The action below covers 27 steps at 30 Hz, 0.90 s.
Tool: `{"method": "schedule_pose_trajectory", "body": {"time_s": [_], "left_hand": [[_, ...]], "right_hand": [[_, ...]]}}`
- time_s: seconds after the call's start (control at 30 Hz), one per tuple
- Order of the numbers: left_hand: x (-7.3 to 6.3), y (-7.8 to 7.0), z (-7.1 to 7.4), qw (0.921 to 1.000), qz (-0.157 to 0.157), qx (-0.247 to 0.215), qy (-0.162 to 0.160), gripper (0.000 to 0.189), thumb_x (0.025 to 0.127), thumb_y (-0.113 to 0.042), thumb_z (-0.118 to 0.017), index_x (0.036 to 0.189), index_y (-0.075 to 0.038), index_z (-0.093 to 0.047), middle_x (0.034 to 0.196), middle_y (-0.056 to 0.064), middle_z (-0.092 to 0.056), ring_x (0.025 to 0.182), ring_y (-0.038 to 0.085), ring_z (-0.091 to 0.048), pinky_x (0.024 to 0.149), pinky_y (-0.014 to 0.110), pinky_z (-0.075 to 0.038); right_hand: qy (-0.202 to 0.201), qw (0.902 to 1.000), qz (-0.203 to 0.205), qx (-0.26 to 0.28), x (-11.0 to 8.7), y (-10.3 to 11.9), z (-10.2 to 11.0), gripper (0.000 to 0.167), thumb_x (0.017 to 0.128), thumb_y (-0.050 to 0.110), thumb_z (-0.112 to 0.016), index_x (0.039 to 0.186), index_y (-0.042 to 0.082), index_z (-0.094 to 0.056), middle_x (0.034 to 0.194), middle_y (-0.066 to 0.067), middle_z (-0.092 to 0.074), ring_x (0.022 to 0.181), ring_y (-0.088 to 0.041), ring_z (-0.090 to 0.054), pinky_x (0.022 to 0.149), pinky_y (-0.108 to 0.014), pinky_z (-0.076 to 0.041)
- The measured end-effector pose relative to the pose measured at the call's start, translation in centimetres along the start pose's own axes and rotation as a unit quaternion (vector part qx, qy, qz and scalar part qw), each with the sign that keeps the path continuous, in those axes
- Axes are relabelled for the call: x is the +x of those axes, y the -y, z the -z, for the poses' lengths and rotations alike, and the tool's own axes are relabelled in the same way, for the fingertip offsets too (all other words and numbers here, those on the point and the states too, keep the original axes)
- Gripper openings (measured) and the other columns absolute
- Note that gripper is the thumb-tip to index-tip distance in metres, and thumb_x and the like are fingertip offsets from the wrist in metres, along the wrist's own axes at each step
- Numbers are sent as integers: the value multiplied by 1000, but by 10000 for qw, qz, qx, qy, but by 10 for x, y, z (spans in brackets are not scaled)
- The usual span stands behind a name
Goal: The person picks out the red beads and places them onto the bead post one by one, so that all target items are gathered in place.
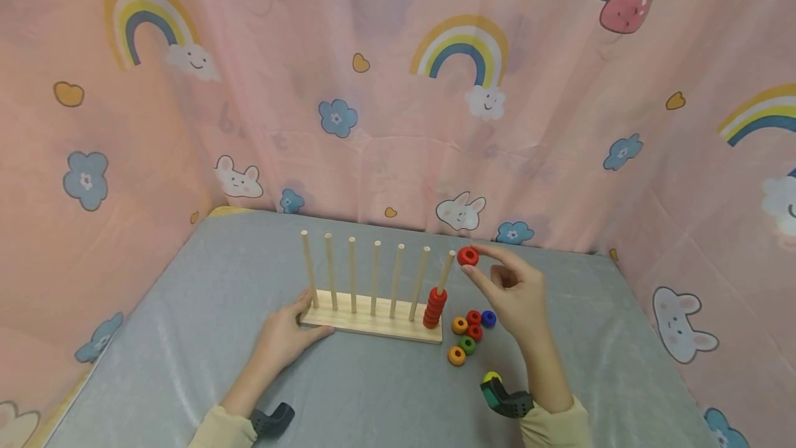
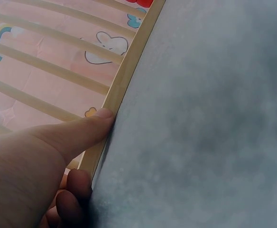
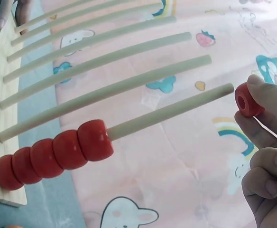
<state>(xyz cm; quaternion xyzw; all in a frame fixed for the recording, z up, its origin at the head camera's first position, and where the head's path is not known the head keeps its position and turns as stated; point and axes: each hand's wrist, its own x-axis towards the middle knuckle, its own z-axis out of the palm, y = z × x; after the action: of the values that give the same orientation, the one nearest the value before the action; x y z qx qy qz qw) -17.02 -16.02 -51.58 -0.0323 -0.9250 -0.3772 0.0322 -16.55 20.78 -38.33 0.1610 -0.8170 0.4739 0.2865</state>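
A wooden peg board with a row of several upright pegs stands on the table. My left hand grips its left end; in the left wrist view the thumb lies along the edge and the other fingers curl round the corner. Between thumb and forefinger, my right hand pinches a red bead. That bead is just off the tip of the rightmost peg, its hole facing the peg. Several red beads are stacked at the foot of the same peg; the other pegs carry none.
Right of the board lie loose beads: two red, two orange, a green bead and a blue bead. A yellow bead shows partly behind the right wrist camera. A pink patterned curtain surrounds the grey table at back and sides.
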Motion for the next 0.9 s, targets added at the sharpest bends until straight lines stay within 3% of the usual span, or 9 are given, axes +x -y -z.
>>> {"method": "schedule_pose_trajectory", "body": {"time_s": [0.3, 0.53, 0.9], "left_hand": [[0, 0, 0, 10000, 38, -20, -5, 91, 84, -41, -91, 153, 4, -51, 160, 18, -48, 144, 42, -50, 110, 57, -49], [0, -1, 1, 10000, 31, -26, -15, 91, 84, -40, -91, 154, 3, -51, 160, 17, -48, 144, 42, -50, 110, 57, -50], [0, 1, -1, 9999, 137, -73, 38, 92, 84, -42, -91, 154, 2, -50, 161, 16, -47, 145, 41, -49, 113, 56, -48]], "right_hand": [[39, 9996, 238, 161, 7, 6, -9, 41, 83, -4, -87, 122, 7, -79, 67, -1, -45, 46, -9, -31, 41, -28, -27], [52, 9996, 149, 229, 10, 6, -17, 41, 84, -3, -87, 123, 8, -79, 97, -4, -69, 46, -10, -33, 42, -26, -29], [-230, 9991, -237, 257, 3, 1, -30, 39, 85, 0, -87, 123, 7, -79, 69, -3, -50, 46, -8, -30, 42, -25, -24]]}}
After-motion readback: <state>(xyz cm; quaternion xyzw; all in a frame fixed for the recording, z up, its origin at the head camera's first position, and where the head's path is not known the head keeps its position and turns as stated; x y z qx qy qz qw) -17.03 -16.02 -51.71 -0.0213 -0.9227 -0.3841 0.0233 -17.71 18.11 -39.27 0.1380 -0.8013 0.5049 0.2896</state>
